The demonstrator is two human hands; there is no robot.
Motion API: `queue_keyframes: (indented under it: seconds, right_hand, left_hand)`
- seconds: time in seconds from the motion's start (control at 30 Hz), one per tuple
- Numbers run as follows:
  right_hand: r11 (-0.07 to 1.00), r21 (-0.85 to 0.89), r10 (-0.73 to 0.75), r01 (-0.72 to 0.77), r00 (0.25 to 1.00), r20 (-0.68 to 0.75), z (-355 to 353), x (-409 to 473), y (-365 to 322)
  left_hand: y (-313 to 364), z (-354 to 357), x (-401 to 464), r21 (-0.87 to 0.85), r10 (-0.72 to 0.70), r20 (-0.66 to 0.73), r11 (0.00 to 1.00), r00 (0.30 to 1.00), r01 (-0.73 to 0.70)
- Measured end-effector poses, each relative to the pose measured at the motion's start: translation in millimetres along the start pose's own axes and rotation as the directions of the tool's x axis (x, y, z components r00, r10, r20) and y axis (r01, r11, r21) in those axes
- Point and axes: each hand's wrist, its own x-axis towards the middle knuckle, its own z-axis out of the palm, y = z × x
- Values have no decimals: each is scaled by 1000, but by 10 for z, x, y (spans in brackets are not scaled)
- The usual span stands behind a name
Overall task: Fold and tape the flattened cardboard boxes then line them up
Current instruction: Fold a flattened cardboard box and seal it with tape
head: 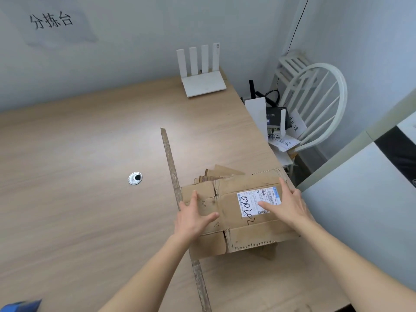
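Note:
A stack of flattened brown cardboard boxes (229,212) lies near the table's right edge. The top one carries a white shipping label (249,203) with black handwriting. My left hand (193,216) lies flat on the left part of the top box, fingers straight. My right hand (284,204) presses its right part, fingers spread over the label's edge. More flattened cardboard (216,173) pokes out behind the top box.
A wooden table (90,154) holds a long thin cardboard strip (171,158), a round metal cable grommet (135,178) and a white router (202,73) at the back. A white chair (319,104) with devices and papers stands at the right. Something blue (20,306) shows at bottom left.

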Motion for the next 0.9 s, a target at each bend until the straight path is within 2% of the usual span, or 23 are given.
queue_keyframes:
  seconds: [0.17, 0.47, 0.67, 0.9]
  right_hand:
    - [993, 115, -30, 37, 998, -59, -168, -255, -76]
    - [977, 137, -146, 162, 982, -118, -319, -1263, -574]
    - [939, 200, -253, 281, 955, -157, -52, -2255, -1070]
    - [853, 284, -414, 438, 899, -143, 580, -3241, -1584]
  left_hand:
    - [-56, -159, -201, -96, 25, -61, 995, 998, -31]
    - [-421, -780, -931, -282, 155, -122, 942, 980, -184]
    - [-1120, -1336, -1698, -377, 276, -209, 862, 938, -338]
    - [-2245, -1729, -2588, -361, 346, -321, 816, 882, -451]
